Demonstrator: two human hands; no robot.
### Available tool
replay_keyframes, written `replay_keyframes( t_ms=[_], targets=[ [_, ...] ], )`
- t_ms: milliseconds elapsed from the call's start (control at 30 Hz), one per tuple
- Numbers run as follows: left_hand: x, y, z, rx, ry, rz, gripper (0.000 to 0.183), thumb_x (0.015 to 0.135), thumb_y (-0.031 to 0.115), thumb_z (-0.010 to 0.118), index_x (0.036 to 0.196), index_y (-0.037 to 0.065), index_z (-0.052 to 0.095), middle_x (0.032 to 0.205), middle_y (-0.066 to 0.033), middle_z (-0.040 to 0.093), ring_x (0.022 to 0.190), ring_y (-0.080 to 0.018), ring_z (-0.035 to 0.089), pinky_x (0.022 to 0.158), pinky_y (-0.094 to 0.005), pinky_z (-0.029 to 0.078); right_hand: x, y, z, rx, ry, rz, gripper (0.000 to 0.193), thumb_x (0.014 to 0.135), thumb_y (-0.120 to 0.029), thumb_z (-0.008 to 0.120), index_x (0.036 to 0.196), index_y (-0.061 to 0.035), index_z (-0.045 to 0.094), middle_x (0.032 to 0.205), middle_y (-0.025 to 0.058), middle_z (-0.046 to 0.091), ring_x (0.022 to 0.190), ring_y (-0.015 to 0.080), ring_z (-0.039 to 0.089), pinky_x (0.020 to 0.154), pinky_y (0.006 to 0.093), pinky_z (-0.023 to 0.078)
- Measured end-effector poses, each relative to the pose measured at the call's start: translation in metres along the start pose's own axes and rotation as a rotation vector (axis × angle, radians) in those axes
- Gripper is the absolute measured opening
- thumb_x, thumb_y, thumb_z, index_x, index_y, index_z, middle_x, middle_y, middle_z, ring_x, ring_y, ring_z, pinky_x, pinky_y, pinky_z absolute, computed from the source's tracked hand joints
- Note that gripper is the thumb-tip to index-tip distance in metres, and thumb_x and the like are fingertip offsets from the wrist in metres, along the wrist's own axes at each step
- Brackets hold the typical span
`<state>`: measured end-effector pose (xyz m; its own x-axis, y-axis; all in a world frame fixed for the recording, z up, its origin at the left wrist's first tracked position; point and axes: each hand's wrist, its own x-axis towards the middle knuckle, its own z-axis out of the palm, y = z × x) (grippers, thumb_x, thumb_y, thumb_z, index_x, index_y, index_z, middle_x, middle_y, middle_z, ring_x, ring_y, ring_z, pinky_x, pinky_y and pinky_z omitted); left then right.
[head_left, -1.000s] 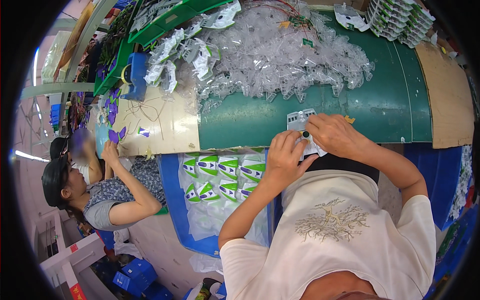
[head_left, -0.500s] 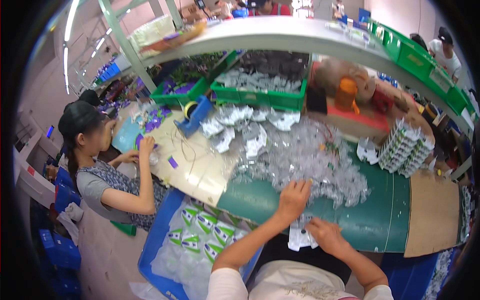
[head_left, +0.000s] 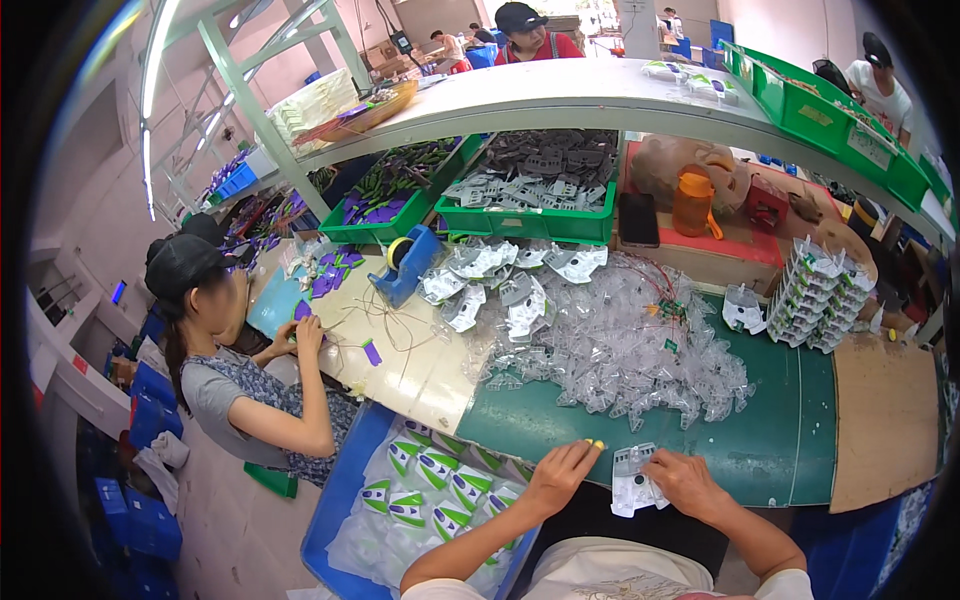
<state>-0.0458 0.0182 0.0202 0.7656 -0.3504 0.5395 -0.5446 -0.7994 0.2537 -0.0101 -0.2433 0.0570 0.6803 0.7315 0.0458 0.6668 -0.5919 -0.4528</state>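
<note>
Pale grey plastic in hand: pinches a housing (head_left: 630, 484) in the right grip (head_left: 690, 486), just left of those fingers, by the near edge of the bench (head_left: 770, 440). Poises the left grip (head_left: 560, 482) left of that, fingertips drawn narrow; cannot tell whether holding the yellow bit (head_left: 598, 444) there. Seems mid-fitting; next calls for steadying the right pinch, lining up left fingertips.

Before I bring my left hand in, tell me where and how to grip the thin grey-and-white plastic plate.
The thin grey-and-white plastic plate is probably best pinched by its left edge, with the left hand coming from the left. That side looks bare and faces this hand, while the right hand already holds the opposite edge.
</note>
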Motion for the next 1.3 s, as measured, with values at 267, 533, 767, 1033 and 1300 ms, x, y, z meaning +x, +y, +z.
replay_keyframes(
  t_ms=[267, 533, 767, 1033, 1300],
  targets=[
    [-0.002, 0.007, -0.009, -0.144, -0.198, -0.062, 0.043, 0.083, 0.000, 0.058, 0.126, 0.003, 0.059, 0.120, -0.0177, 0.060, 0.112, -0.0335, 0.059, 0.096, -0.0412, 0.047, -0.008, -0.005, -0.008, -0.056, 0.020, -0.031, 0.023, 0.081, -0.002, 0.059, 0.103, -0.0066, 0.064, 0.097, 0.0101, 0.057, 0.087, 0.0309, 0.065, 0.063, 0.0471, 0.051],
    [0.002, 0.038, 0.016, -0.322, -0.089, -0.038, 0.029, 0.081, -0.002, 0.066, 0.110, 0.000, 0.065, 0.109, -0.0164, 0.065, 0.097, -0.0340, 0.065, 0.083, -0.0412, 0.054, -0.007, 0.003, 0.021, -0.075, 0.123, -0.170, 0.011, 0.081, -0.005, 0.059, 0.092, -0.0041, 0.059, 0.092, 0.0106, 0.056, 0.078, 0.0284, 0.065, 0.059, 0.0415, 0.054],
    [0.013, 0.031, 0.020, -0.235, -0.192, 0.147, 0.031, 0.079, 0.000, 0.062, 0.110, -0.003, 0.066, 0.106, -0.0159, 0.063, 0.098, -0.0311, 0.063, 0.083, -0.0407, 0.050, -0.008, 0.010, 0.035, -0.079, 0.173, -0.164, 0.018, 0.081, -0.006, 0.059, 0.099, -0.0043, 0.059, 0.092, 0.0102, 0.057, 0.078, 0.0289, 0.065, 0.059, 0.0410, 0.054],
    [0.030, 0.027, 0.028, -0.312, -0.109, 0.106, 0.030, 0.076, -0.005, 0.064, 0.105, -0.002, 0.068, 0.107, -0.0147, 0.064, 0.099, -0.0316, 0.064, 0.083, -0.0404, 0.051, 0.000, 0.019, 0.008, -0.070, 0.212, -0.151, 0.024, 0.078, -0.005, 0.061, 0.102, -0.0065, 0.062, 0.089, 0.0066, 0.058, 0.074, 0.0255, 0.062, 0.059, 0.0368, 0.052],
    [0.016, 0.037, 0.028, -0.210, -0.184, 0.067, 0.026, 0.078, 0.001, 0.069, 0.104, -0.001, 0.068, 0.104, -0.0110, 0.066, 0.105, -0.0287, 0.063, 0.087, -0.0406, 0.048, -0.002, 0.013, 0.023, 0.075, 0.270, -0.069, 0.018, 0.078, 0.000, 0.066, 0.094, -0.0026, 0.058, 0.085, 0.0089, 0.061, 0.071, 0.0261, 0.064, 0.057, 0.0380, 0.050]
  ],
)
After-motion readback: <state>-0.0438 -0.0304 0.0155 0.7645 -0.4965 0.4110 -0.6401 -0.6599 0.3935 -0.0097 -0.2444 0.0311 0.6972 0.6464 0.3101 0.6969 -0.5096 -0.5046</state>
